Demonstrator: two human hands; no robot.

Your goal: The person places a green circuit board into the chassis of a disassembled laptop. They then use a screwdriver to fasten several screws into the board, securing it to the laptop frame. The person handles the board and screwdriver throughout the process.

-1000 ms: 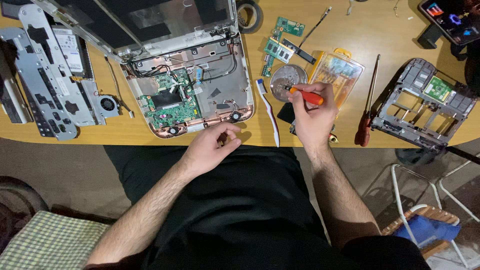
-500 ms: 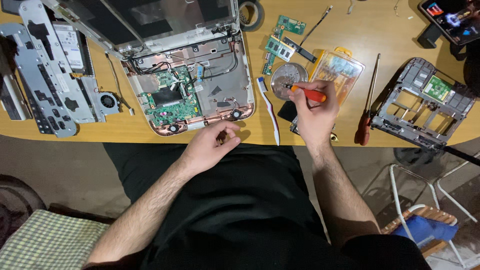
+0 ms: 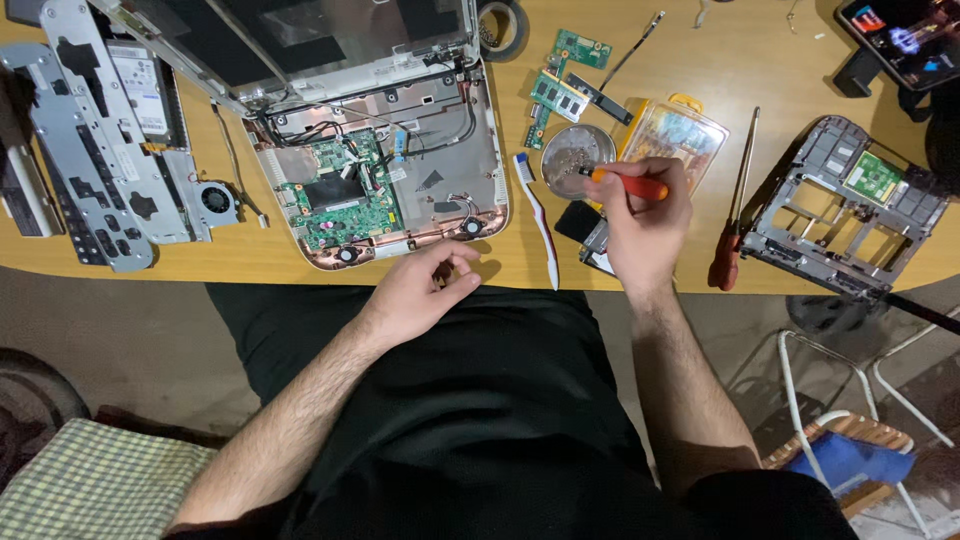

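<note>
My right hand (image 3: 645, 225) grips an orange-handled screwdriver (image 3: 625, 183) with its tip over a small round metal dish (image 3: 568, 152) of screws. My left hand (image 3: 420, 290) rests at the table's front edge with fingers pinched together, just below the opened laptop base (image 3: 450, 190). The base shows a green circuit board (image 3: 335, 195), wires and a hinged lid behind it. I cannot make out whether the left fingers pinch anything.
A toothbrush (image 3: 538, 215) lies between my hands. A clear yellow bit case (image 3: 675, 135), small green boards (image 3: 565, 85), a red screwdriver (image 3: 735, 215), a grey plastic frame (image 3: 845, 205), a fan (image 3: 215, 200), a metal bracket (image 3: 95, 150), a tape roll (image 3: 505, 25) and a phone (image 3: 905, 40) crowd the wooden table (image 3: 250, 260).
My left hand has crept slightly toward the laptop's front edge. My right hand stays over the dish with the screwdriver, shifting only a little.
</note>
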